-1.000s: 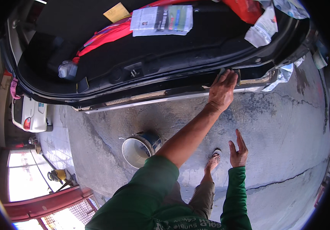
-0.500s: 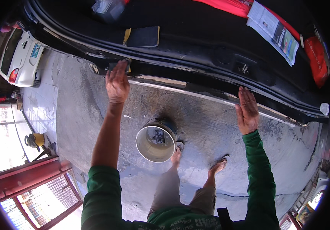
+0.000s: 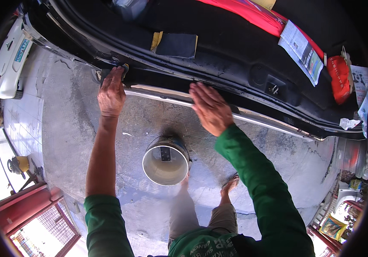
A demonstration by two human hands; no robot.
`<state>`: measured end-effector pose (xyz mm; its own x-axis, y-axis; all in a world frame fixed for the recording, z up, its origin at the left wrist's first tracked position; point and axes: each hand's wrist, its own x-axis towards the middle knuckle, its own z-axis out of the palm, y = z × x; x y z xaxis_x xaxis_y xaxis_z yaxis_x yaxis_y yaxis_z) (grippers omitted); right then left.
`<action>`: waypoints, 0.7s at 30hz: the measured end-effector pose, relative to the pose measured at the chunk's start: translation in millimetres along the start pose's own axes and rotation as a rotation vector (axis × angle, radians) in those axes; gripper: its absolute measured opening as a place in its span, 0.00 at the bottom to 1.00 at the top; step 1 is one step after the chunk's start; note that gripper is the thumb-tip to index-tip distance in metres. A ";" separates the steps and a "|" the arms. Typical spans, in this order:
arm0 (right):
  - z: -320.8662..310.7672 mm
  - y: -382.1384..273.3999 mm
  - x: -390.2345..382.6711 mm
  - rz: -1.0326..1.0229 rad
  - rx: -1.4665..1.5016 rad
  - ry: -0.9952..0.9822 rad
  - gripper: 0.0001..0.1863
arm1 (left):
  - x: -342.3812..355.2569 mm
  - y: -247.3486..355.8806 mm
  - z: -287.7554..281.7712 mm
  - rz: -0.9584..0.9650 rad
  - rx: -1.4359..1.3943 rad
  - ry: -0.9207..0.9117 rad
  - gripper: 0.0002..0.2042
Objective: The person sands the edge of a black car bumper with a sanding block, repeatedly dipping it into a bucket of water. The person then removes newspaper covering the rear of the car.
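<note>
My left hand (image 3: 111, 96) presses a dark folded piece of sandpaper (image 3: 125, 70) against the left part of a black car bumper (image 3: 158, 80). Its fingers lie over the piece, hiding most of it. Flat on the bumper's upper edge, near the middle, rests my right hand (image 3: 213, 109) with fingers stretched out and holding nothing I can see. Above, on the dark boot lining, lies a sheet of sandpaper (image 3: 177, 45), dark-faced with a yellowish folded edge.
A bucket (image 3: 145, 172) of cloudy water stands on the concrete floor (image 3: 72, 128) before my feet. Red cloth (image 3: 252, 17), a newspaper (image 3: 299, 51) and a red bag (image 3: 339, 81) lie in the boot. A white car (image 3: 10, 64) is parked at left.
My right hand has slid left along the bumper, from the right side to near the middle. My left hand has shifted slightly left with the sandpaper. The whole view has shifted too.
</note>
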<state>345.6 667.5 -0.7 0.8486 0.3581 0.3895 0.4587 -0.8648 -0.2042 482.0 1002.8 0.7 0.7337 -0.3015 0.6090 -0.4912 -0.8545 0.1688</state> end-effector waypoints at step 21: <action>-209.3 243.0 -363.0 0.744 0.474 0.382 0.24 | -39.6 522.2 101.3 0.048 -0.405 0.039 0.20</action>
<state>93.8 253.7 -3.7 0.8606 -0.4364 0.2626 -0.0329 -0.5622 -0.8264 244.0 525.6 -13.8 0.6909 -0.3143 0.6511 -0.6754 -0.6018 0.4263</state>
